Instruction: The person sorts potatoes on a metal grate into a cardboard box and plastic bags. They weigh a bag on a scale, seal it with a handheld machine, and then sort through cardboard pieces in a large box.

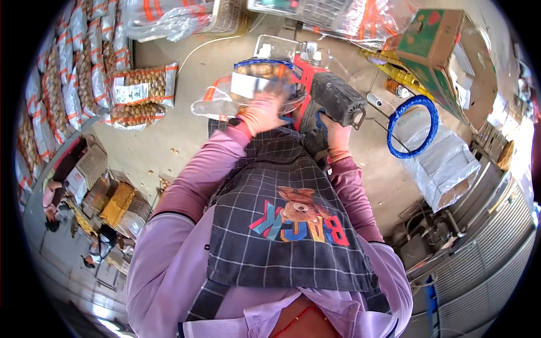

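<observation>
Left hand (267, 107): at the near right part of a clear, orange-striped bag (211, 107), blurred at the fingers. Contact is apparent; whether the fingers are clenched or merely laid on the plastic cannot be told. Right hand (336, 134): against the lower black part of a red-and-black machine (332, 93), fingers partly hidden, so its closure cannot be confirmed.

The bag is directly ahead of the apron (282, 242), just left of the machine. It contains brown round pieces (260, 70) and carries a white label (246, 85); a blue band (263, 62) lies along its far edge. What supports it is not visible.

Handling, as a judgement: spread left-hand pressure across the filled portion, since loose film slips easily. Steady the machine with the right hand. Hold fingers and slack plastic clear of the red housing. Avoid creasing the label.

Farther out, a blue ring (434, 119) lies to the right, beside a green-printed carton (431, 42). Filled bags (139, 91) are on the left, on the floor (132, 147).
</observation>
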Motion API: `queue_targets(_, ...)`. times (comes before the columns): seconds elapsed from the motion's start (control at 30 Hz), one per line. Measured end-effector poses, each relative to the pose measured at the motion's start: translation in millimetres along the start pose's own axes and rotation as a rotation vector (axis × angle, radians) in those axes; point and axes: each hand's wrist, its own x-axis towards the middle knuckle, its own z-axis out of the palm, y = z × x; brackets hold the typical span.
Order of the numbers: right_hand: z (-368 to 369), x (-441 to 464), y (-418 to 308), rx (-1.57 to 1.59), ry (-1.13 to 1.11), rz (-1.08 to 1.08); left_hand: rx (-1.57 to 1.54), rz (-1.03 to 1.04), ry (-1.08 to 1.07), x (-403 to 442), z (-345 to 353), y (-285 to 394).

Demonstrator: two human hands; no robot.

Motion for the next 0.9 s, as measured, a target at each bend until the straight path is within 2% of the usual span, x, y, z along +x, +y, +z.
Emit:
queue_targets(0.03,8,2,1,-0.034,0.043,-0.001,0.015,-0.132,-0.167,-11,-9,-34)
queue_targets(0.07,12,4,1,-0.064,0.088,-0.004,0.251,-0.209,-0.092,-27,-38,-41)
queue_targets(0.1,17,6,-2,-0.155,0.096,-0.022,0.426,-0.126,0.206,-48,-7,-99)
queue_targets(0.17,28,7,8,-0.164,0.11,0.033,0.339,-0.354,-0.157,-76,-26,-150)
queue_targets(0.2,33,10,18,-0.165,0.14,0.093,0.327,-0.362,-0.145,-87,-25,-162)
queue_targets(0.27,43,13,41,-0.198,0.134,0.104,0.252,-0.162,-0.021,-107,-24,-173)
queue_targets(0.3,48,13,46,-0.187,0.202,0.08,0.227,-0.117,0.118,-114,-18,-173)
queue_targets(0.4,64,14,54,-0.067,0.268,0.032,0.143,-0.119,0.175,-129,-7,-172)
queue_targets(0.53,85,-1,43,-0.271,0.241,-0.094,-0.013,-0.222,0.224,-144,14,-175)
queue_targets(0.67,110,-8,39,-0.369,0.213,-0.158,0.01,-0.247,0.227,-134,-6,-153)
queue_targets(0.8,131,-20,18,-0.578,0.084,-0.287,-0.024,-0.052,0.031,-111,17,-170)
queue_targets(0.83,137,-22,13,-0.62,0.073,-0.326,-0.033,-0.049,0.041,-109,21,-173)
queue_targets(0.9,142,-26,4,-0.622,0.043,-0.351,-0.287,-0.142,0.296,-108,30,-179)
